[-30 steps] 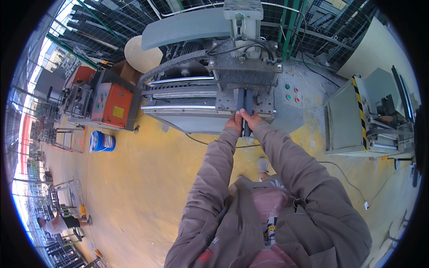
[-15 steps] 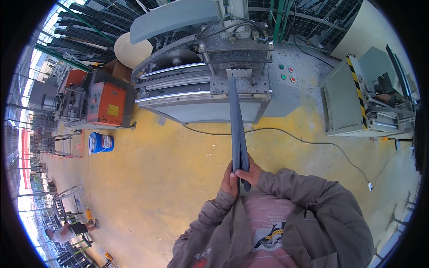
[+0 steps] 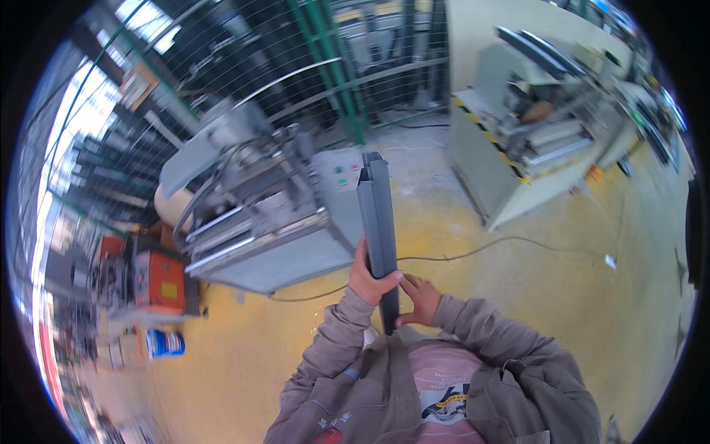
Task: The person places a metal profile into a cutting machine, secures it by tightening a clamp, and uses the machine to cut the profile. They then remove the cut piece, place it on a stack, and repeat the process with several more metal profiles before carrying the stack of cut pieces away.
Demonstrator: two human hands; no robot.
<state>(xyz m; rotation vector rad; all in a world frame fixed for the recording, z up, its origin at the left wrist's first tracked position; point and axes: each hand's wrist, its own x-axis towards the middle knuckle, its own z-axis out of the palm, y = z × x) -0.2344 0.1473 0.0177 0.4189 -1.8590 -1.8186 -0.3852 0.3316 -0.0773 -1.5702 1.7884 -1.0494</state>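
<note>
Two long dark grey hollow profiles [image 3: 381,229] lie together, their open ends raised away from my body. My left hand [image 3: 370,281] is closed around them below the middle, with its thumb across the near face. Beside their lower part, my right hand [image 3: 421,300] has thumb and fingers apart, the tips at the profiles' right edge and close to my left thumb. The lower end of the profiles comes close to my jacket.
A grey machine [image 3: 288,251] with green and red buttons stands ahead left. Another machine [image 3: 481,163] with a black-yellow striped edge is ahead right. A cable [image 3: 488,243] crosses the yellow floor. An orange cabinet [image 3: 159,281] and a blue bucket [image 3: 165,343] are at left.
My view has turned right, so the grey machine now sits further left. The profiles have come away from that machine and are lifted. My right hand's fingers have spread.
</note>
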